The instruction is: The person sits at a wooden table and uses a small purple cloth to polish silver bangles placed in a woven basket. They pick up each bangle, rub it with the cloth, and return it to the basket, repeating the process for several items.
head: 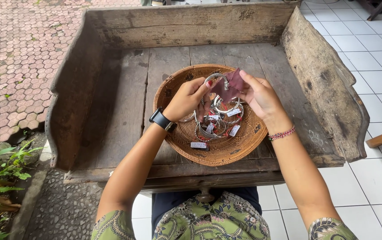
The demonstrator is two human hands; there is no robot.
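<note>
Silver bangle (216, 78) is pinched in the left hand (186, 98) above the woven basket (173, 89) on the table (120, 102); the right hand (260, 95) pinches a maroon cloth (232, 84) against it, apparently mid-polish. Turning the bangle seems next.

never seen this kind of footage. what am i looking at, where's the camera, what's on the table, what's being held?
One picture, taken by a camera worn on a person's head and looking down at their own two bare hands. No machine is involved.

The surface is an old wooden tray table with raised sides. On it sits a round woven basket holding silver bangles with small paper tags.

The left hand, with a black watch on its wrist, holds a silver bangle over the basket. The right hand, with a red beaded bracelet on its wrist, holds a dark red cloth against that bangle.

Around the table are brick paving at left and white floor tiles at right.
</note>
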